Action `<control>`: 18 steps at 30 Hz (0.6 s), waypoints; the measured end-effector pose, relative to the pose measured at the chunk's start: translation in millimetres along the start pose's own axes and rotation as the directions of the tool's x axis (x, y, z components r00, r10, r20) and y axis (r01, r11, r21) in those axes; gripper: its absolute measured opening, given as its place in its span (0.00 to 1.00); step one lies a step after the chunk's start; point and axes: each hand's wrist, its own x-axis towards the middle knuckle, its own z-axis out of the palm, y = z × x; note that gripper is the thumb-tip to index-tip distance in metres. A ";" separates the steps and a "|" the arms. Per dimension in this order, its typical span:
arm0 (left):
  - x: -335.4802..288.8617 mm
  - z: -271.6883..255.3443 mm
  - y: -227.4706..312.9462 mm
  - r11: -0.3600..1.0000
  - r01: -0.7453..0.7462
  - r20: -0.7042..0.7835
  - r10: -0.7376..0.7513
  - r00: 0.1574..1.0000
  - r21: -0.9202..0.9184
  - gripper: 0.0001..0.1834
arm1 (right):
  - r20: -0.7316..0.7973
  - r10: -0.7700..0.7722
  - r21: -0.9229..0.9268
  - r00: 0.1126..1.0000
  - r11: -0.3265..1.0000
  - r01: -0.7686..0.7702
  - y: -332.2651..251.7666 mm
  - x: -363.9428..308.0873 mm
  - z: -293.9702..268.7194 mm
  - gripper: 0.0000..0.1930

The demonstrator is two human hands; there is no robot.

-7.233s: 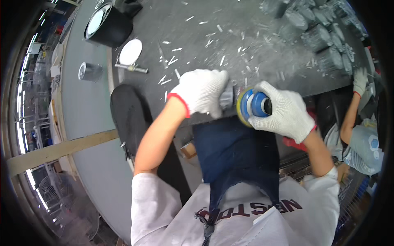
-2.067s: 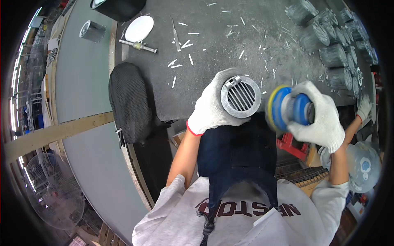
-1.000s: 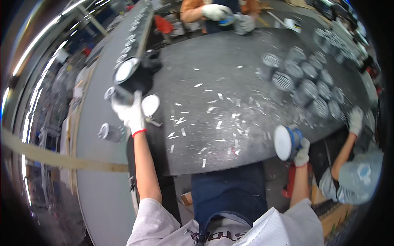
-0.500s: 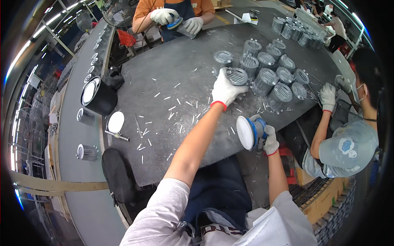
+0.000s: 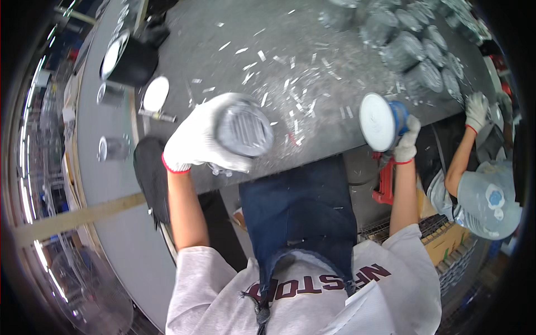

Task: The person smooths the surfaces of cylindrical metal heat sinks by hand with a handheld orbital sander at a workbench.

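Note:
In my gloved left hand is a grey metal cylinder with a slotted end face, held up above the near edge of the dark table. Its slots look smeared by motion. My gloved right hand grips a handheld disc sander with a blue body and a round white pad. The pad faces left, apart from the cylinder, near the table's right front edge. Several more slotted cylinders stand grouped at the table's far right.
Short white strips litter the dark tabletop. On the left lie a white disc and a black bucket, beside a grey conveyor carrying cylinders. A co-worker's gloved hand is at the right table edge.
My left hand has taken a cylinder from the group and brought it left and nearer to me. My right hand with the sander has shifted right and up in the picture; the view has tilted down.

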 end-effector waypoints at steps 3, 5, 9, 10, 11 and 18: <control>-1.0 15.4 14.7 0.917 0.135 0.258 -0.243 0.935 0.375 0.56 | 0.058 0.005 -0.092 0.998 0.996 0.001 -24.4 -8.4 26.4 0.36; -1.0 35.2 10.7 0.878 0.192 0.278 -0.336 0.900 0.439 0.55 | 0.116 0.156 -0.159 0.981 0.978 -0.136 -43.1 -26.7 68.9 0.34; -4.8 45.3 -4.3 0.819 0.200 0.263 -0.388 0.883 0.537 0.53 | 0.195 0.201 -0.871 0.960 0.485 0.075 -66.5 -80.5 186.4 0.30; -5.6 44.8 -4.8 0.825 0.192 0.251 -0.370 0.895 0.532 0.52 | 0.457 0.041 -0.861 0.888 0.270 0.431 -67.3 -90.5 215.8 0.31; -6.0 44.2 -4.1 0.838 0.166 0.248 -0.335 0.909 0.520 0.51 | 0.598 -0.048 -0.794 0.800 0.101 0.600 -67.6 -101.6 242.5 0.33; -14.0 52.8 6.7 0.827 0.202 0.194 -0.347 0.918 0.525 0.48 | 0.565 0.193 -0.770 0.802 -0.227 0.596 -58.6 -107.3 343.0 0.36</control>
